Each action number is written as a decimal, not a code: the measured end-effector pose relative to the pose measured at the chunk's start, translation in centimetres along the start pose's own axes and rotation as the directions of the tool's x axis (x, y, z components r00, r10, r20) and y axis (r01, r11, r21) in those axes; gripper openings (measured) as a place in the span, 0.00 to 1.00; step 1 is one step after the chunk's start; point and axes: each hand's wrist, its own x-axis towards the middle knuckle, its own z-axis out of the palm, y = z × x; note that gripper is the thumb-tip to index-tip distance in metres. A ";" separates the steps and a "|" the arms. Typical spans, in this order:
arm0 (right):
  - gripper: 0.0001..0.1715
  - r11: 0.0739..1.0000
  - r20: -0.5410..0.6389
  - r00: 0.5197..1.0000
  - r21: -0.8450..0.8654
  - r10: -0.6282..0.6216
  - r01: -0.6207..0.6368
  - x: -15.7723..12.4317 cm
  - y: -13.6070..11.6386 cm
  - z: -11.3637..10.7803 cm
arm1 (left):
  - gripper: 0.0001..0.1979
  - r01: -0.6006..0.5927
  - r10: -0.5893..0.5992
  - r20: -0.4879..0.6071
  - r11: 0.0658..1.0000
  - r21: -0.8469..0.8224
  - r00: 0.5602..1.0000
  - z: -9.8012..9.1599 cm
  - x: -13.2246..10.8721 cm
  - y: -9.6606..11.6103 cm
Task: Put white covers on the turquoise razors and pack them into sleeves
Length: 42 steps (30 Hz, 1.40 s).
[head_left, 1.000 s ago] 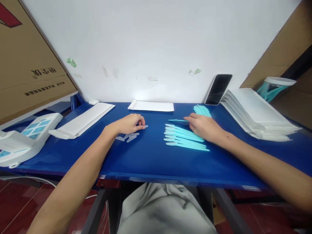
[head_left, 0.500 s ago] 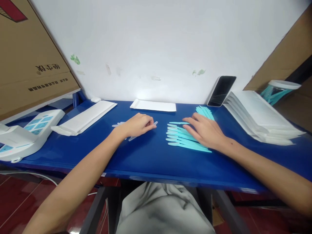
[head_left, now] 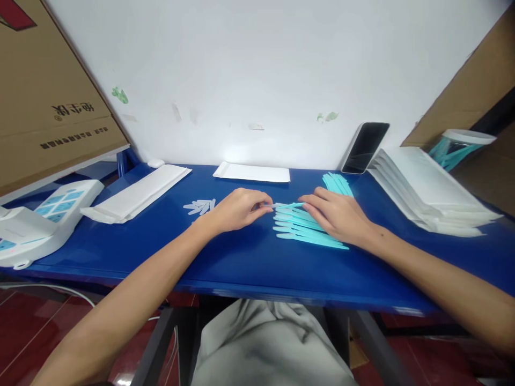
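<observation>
My left hand (head_left: 243, 209) pinches a small translucent blade cap (head_left: 275, 205) between thumb and fingertips. Facing it, my right hand (head_left: 336, 213) is closed on a slim turquoise eyebrow razor (head_left: 296, 205), its tip meeting the cap or just beside it; I cannot tell how far it is inside. Under the right hand lies a row of similar turquoise razors (head_left: 309, 239), tips to the left. A loose heap of translucent caps (head_left: 200, 206) lies left of my left hand. More turquoise razors (head_left: 338, 184) are bundled behind my right hand.
White packets lie at the back (head_left: 253, 172) and left (head_left: 139, 193); a packet stack (head_left: 438, 187) stands at right. A phone (head_left: 365, 148) leans on the wall beside a lidded jar (head_left: 458, 147). At left are a white device (head_left: 52, 220) and a cardboard box (head_left: 52, 107).
My left hand has moved right from the heap of caps, carrying one cap to the razor tip. My right hand has drawn in slightly to the left, fingers closing on the razor.
</observation>
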 end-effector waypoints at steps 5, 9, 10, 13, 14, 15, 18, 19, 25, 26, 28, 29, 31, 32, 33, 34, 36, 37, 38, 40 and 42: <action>0.24 1.000 0.006 1.000 0.012 0.020 -0.020 -0.1 0.0 0.1 | 0.09 -0.010 0.011 -0.072 1.000 0.015 0.997 -0.2 0.1 0.1; 0.24 0.999 0.022 0.999 0.032 0.028 -0.029 -0.2 -0.1 0.1 | 0.10 -0.027 0.029 -0.093 0.999 0.020 0.995 -0.3 0.1 0.2; 0.24 0.999 0.018 0.999 0.039 0.030 -0.031 -0.2 -0.1 0.1 | 0.10 -0.026 0.028 -0.093 0.999 0.022 0.995 -0.3 0.1 0.2; 0.24 0.998 -0.002 1.000 0.055 0.032 -0.031 -0.2 -0.2 0.1 | 0.09 -0.009 0.011 -0.095 1.000 0.016 0.995 -0.3 0.1 0.2; 0.23 0.998 -0.009 0.999 0.058 0.031 -0.030 -0.2 -0.2 0.1 | 0.08 -0.002 0.003 -0.094 1.000 0.011 0.996 -0.3 0.0 0.2; 0.23 0.998 -0.017 0.999 0.061 0.029 -0.028 -0.3 -0.2 0.1 | 0.08 0.002 -0.002 -0.094 1.000 0.006 0.996 -0.3 0.0 0.2; 0.22 0.997 -0.039 0.999 0.072 0.021 -0.018 -0.3 -0.3 0.3 | 0.09 0.000 0.000 -0.085 1.000 0.000 0.996 -0.4 0.0 0.2; 0.22 0.997 -0.047 0.999 0.076 0.019 -0.015 -0.3 -0.3 0.3 | 0.10 -0.004 0.004 -0.079 1.000 0.000 0.997 -0.4 0.0 0.2; 0.20 0.998 -0.101 0.995 0.062 -0.006 0.013 -0.4 -0.5 0.6 | 0.11 -0.041 0.041 -0.064 0.999 0.004 0.997 -0.4 0.0 0.5; 0.19 0.998 -0.110 0.994 0.059 -0.017 0.024 -0.4 -0.6 0.6 | 0.11 -0.047 0.047 -0.064 0.999 -0.001 0.997 -0.3 0.0 0.6; 0.19 0.997 -0.123 0.991 0.055 -0.045 0.052 -0.5 -0.8 0.6 | 0.11 -0.057 0.055 -0.064 0.998 -0.025 0.996 -0.2 0.1 0.8; 0.19 0.996 -0.124 0.990 0.056 -0.060 0.067 -0.5 -0.9 0.7 | 0.11 -0.060 0.057 -0.064 0.997 -0.042 0.996 -0.2 0.1 0.9; 0.19 0.994 -0.117 0.990 0.062 -0.083 0.090 -0.5 -1.2 0.7 | 0.11 -0.064 0.059 -0.060 0.995 -0.081 0.996 0.0 0.1 1.2; 0.20 0.993 -0.111 0.990 0.067 -0.087 0.095 -0.5 -1.4 0.8 | 0.11 -0.064 0.059 -0.055 0.993 -0.099 0.997 0.2 0.2 1.2; 0.20 0.993 -0.103 0.991 0.073 -0.084 0.092 -0.5 -1.5 0.8 | 0.11 -0.064 0.058 -0.049 0.991 -0.115 0.997 0.3 0.2 1.3; 0.21 0.993 -0.091 0.993 0.079 -0.078 0.085 -0.5 -1.7 0.8 | 0.11 -0.064 0.059 -0.045 0.989 -0.130 0.997 0.4 0.2 1.4; 0.23 0.993 -0.057 0.997 0.097 -0.055 0.060 -0.5 -2.0 0.8 | 0.12 -0.063 0.057 -0.040 0.986 -0.155 0.998 0.6 0.3 1.6; 0.23 0.993 -0.039 0.998 0.107 -0.042 0.046 -0.4 -2.2 0.7 | 0.12 -0.060 0.054 -0.039 0.985 -0.164 0.998 0.7 0.3 1.6; 0.24 0.993 -0.023 0.999 0.117 -0.030 0.033 -0.4 -2.3 0.7 | 0.12 -0.055 0.049 -0.040 0.984 -0.171 0.998 0.8 0.3 1.7; 0.24 0.992 -0.010 1.000 0.128 -0.016 0.018 -0.3 -2.5 0.5 | 0.13 -0.046 0.038 -0.046 0.984 -0.174 0.998 0.9 0.3 1.9; 0.23 0.991 -0.013 1.000 0.129 -0.018 0.020 -0.2 -2.6 0.3 | 0.13 -0.045 0.035 -0.059 0.985 -0.165 0.998 1.0 0.3 2.0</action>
